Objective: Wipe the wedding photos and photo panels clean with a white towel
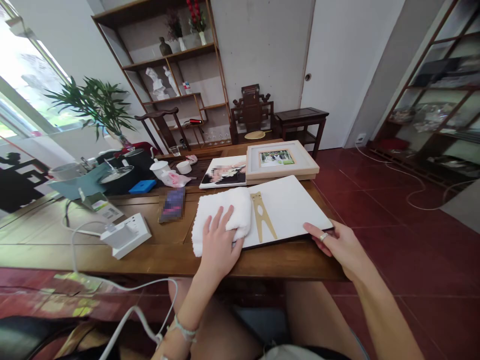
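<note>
My left hand (219, 242) lies flat, fingers spread, on a folded white towel (221, 212) at the near edge of the wooden table (157, 252). The towel partly covers a white board (292, 207) lying face down, with a gold-coloured stand piece (262, 215) on its back. My right hand (339, 242), wearing a ring, rests with fingers stretched out on the board's near right corner. Behind the board lie a photo print (225, 172) and a light wooden picture frame (279, 160).
A phone (172, 204) lies left of the towel. A white power strip (125, 235) with a cable sits at the near left. Pots, cups and a blue box crowd the far left. A dark chair, side table and shelves stand behind; red tiled floor to the right.
</note>
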`<state>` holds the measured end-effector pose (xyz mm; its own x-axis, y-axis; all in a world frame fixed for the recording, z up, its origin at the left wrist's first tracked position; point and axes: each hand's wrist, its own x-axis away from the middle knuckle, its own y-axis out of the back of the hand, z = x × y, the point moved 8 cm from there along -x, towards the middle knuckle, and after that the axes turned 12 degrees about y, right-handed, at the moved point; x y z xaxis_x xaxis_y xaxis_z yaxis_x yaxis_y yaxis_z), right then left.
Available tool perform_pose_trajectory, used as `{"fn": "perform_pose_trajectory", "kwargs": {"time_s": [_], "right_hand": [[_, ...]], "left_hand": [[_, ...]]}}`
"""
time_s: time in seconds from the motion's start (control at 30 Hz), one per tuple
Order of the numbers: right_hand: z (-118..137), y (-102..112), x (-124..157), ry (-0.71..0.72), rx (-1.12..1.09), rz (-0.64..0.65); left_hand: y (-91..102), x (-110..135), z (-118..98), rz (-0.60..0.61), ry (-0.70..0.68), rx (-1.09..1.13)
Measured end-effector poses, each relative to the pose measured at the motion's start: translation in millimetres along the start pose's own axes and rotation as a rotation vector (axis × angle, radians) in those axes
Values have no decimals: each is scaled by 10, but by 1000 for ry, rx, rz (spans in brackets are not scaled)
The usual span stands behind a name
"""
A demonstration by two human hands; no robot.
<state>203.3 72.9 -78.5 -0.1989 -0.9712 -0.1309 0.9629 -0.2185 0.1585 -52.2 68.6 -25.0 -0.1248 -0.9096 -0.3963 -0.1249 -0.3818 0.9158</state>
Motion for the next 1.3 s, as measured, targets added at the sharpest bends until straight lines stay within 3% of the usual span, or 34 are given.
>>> {"fn": "perform_pose_trajectory", "kwargs": {"time_s": [0.17,0.37,0.73,1.0,1.3], "right_hand": [[140,151,-5,121,647,149],[189,33,16,137,1048,298],[279,-8,8,169,1138,286],[264,14,-42,129,1201,158],[255,23,-60,158,1187,161]], "left_hand": [[-16,18,8,-2,-2,8],[-37,16,35,-20,-11,-4],[-27,8,56,-43,-21,3],[-24,4,64,-62,-26,-5],[-33,15,64,-40,-15,-2]]}}
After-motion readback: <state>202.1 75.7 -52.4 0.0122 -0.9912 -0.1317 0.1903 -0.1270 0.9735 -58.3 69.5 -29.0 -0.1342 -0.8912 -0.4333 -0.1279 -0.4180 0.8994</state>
